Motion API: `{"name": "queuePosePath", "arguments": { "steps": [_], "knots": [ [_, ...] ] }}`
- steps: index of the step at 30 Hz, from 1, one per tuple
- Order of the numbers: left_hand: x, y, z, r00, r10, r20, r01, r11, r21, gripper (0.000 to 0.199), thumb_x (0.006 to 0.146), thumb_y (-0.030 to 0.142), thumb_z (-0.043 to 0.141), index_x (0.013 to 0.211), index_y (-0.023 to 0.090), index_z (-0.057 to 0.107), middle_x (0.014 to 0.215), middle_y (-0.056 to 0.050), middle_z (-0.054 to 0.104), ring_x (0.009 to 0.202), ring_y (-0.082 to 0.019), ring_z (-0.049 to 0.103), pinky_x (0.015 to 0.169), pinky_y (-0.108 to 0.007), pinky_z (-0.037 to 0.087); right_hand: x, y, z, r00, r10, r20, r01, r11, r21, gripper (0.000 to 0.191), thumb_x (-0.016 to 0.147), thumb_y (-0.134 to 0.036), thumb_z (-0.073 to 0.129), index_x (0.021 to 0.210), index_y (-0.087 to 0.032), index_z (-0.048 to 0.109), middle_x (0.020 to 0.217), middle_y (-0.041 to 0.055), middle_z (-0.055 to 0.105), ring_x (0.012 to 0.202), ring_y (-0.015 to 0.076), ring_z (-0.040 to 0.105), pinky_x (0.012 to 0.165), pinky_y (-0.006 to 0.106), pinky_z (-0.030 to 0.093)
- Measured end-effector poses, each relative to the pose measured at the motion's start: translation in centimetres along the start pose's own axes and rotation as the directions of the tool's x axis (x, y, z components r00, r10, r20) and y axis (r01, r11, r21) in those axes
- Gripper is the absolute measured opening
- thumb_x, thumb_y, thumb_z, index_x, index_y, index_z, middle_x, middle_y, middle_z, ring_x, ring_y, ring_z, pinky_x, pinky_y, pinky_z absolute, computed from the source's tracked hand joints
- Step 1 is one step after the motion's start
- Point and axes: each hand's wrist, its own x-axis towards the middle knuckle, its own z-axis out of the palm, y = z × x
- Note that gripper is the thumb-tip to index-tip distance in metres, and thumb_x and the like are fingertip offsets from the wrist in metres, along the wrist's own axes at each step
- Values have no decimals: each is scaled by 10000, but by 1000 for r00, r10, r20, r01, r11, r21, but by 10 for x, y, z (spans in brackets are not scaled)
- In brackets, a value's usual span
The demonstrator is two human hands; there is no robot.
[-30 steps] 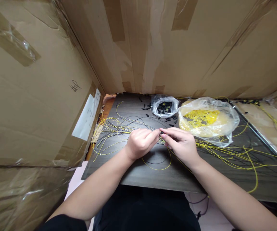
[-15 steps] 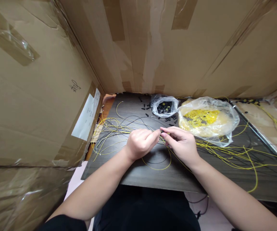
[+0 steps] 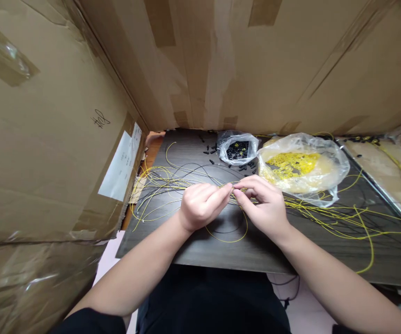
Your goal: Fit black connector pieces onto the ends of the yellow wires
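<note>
My left hand [image 3: 203, 207] is closed, with thumb and index finger pinched together. Its fingertips meet those of my right hand [image 3: 266, 204], which pinches between thumb and forefinger while its other fingers curl. Whatever lies between the fingertips is too small and covered to make out. Under and around both hands runs a loose bundle of thin yellow and black wires [image 3: 312, 215], fanning out to left and right. One yellow wire loop [image 3: 229, 241] hangs toward me below the hands.
Behind the hands stand a clear bag of small black parts [image 3: 233, 150] and a larger bag of small yellow pieces [image 3: 293, 164]. Loose black parts lie around the smaller bag. Cardboard walls [image 3: 200, 69] enclose the dark tabletop [image 3: 200, 253] at the back and left.
A small dark piece showing at the right fingertips before is hard to see now. The fingertips remain together, and the whole view has shifted slightly.
</note>
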Motion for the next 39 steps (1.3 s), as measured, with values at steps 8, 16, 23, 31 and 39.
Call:
{"name": "queuePosePath", "arguments": {
  "steps": [8,16,23,31,39],
  "knots": [
    [1,-1,-1,999,31,14,-31,999,-7,260,842,129,702,1096,142,648,602,28,638,518,-100,547,523,-266,372,1,-4,0,999,-29,-24,28,998,-55,109,906,-158,627,958,-180,720,902,67,678,718,141,620,564,262,507],
    [0,-1,-2,999,33,35,-32,999,-18,267,821,119,720,1076,143,644,655,14,686,544,-109,581,549,-268,415,-7,0,1,990,-138,-40,128,975,-181,246,885,-105,643,1104,-194,713,995,80,686,723,143,645,604,284,546],
    [1,0,-4,999,10,32,-10,1000,-1,251,829,124,712,1071,147,647,641,23,672,550,-107,586,559,-269,416,-6,-3,3,981,-191,-24,182,962,-204,289,887,-80,624,1140,-196,704,998,88,684,803,162,663,697,306,575],
    [4,-2,-4,997,42,62,-43,999,14,227,861,120,675,1083,156,651,582,35,618,521,-105,556,526,-272,372,-1,4,2,992,125,33,-127,989,81,101,925,-212,619,926,-187,717,894,57,674,619,114,593,536,260,502],
    [5,-1,-2,963,-194,189,232,951,-204,151,908,196,645,1050,176,692,748,-13,714,619,-112,626,597,-250,464,3,12,1,995,95,37,-95,995,-5,104,910,-211,615,854,-182,698,815,31,652,565,96,531,530,250,446]
  ]
}}
